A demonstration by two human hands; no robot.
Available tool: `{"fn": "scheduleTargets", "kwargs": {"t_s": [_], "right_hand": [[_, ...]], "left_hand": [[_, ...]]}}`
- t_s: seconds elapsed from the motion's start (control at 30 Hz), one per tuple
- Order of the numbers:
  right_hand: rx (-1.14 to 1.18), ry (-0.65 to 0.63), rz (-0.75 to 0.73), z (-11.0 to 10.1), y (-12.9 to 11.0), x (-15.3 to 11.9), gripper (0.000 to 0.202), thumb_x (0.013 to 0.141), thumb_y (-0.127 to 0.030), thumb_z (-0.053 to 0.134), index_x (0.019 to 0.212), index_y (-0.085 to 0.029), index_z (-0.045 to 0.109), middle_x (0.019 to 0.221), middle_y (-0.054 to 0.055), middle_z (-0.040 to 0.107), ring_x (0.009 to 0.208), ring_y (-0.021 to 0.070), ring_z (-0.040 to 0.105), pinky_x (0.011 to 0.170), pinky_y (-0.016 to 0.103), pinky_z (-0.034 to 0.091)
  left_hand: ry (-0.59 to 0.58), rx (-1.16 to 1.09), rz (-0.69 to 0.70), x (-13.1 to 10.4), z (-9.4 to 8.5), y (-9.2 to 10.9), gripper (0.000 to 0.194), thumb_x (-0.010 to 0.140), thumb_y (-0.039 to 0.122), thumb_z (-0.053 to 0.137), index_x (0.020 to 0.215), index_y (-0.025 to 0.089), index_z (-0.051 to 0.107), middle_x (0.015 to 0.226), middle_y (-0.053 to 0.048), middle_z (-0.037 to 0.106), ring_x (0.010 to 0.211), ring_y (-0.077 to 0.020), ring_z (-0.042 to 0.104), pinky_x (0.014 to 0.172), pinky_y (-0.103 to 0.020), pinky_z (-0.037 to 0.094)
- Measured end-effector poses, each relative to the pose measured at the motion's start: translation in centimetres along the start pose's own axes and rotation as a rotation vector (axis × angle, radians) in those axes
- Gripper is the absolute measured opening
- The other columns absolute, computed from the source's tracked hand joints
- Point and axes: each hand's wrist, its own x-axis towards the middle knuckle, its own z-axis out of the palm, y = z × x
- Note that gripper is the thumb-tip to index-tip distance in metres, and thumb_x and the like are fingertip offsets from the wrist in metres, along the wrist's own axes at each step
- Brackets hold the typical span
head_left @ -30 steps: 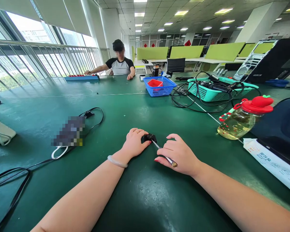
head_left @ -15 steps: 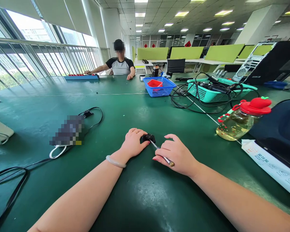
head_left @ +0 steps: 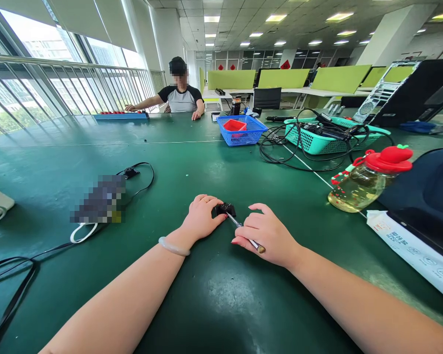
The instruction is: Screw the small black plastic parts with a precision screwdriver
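On the green table, my left hand grips a small black block-like part between thumb and fingers. Its exact kind is too small to make out. My right hand is closed round a slim silver tool with a brownish rounded end. The tool slants up and to the left, and its thin tip meets the near side of the black part. A pale bangle circles my left wrist.
A blurred dark device with a black cord lies left. To the right are a red-lidded bottle, a white packet and a green basket of cables. Beyond stands a blue basket; a person sits across the table.
The whole view has shifted slightly, so everything sits a little further left and higher. Both hands keep their hold, and the tool tip stays at the black part.
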Motion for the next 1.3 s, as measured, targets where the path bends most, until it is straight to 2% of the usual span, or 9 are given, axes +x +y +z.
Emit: {"fn": "scheduleTargets", "kwargs": {"t_s": [0.27, 0.67, 1.3], "right_hand": [[0.032, 0.005, 0.014, 0.04, 0.23, -0.19, 0.041, 0.102, -0.039, 0.047, 0.072, -0.021, 0.067, 0.058, -0.004, 0.056, 0.059, 0.0113, 0.048, 0.099, 0.035, 0.036], [0.033, 0.05, 0.041, -0.36, -0.06, -0.04, 0.038, 0.101, -0.032, 0.049, 0.069, -0.021, 0.066, 0.056, -0.004, 0.055, 0.056, 0.0108, 0.047, 0.098, 0.035, 0.038], [0.03, 0.047, 0.067, -0.37, -0.01, -0.09, 0.034, 0.1, -0.029, 0.049, 0.071, -0.022, 0.066, 0.057, -0.004, 0.058, 0.056, 0.011, 0.049, 0.097, 0.036, 0.04]], "left_hand": [[-0.004, 0.015, 0.005, 0.09, 0.18, -0.18, 0.034, 0.085, 0.039, 0.065, 0.115, 0.024, 0.068, 0.127, -0.005, 0.067, 0.128, -0.0301, 0.047, 0.112, -0.05, 0.037], [0.008, 0.0, 0.008, 0.1, 0.11, -0.02, 0.031, 0.084, 0.038, 0.066, 0.113, 0.025, 0.068, 0.125, -0.004, 0.068, 0.126, -0.0295, 0.048, 0.111, -0.05, 0.038], [-0.001, 0.001, 0.013, 0.04, 0.07, 0.05, 0.031, 0.085, 0.04, 0.065, 0.113, 0.027, 0.069, 0.126, -0.005, 0.067, 0.126, -0.0287, 0.049, 0.111, -0.05, 0.038]]}}
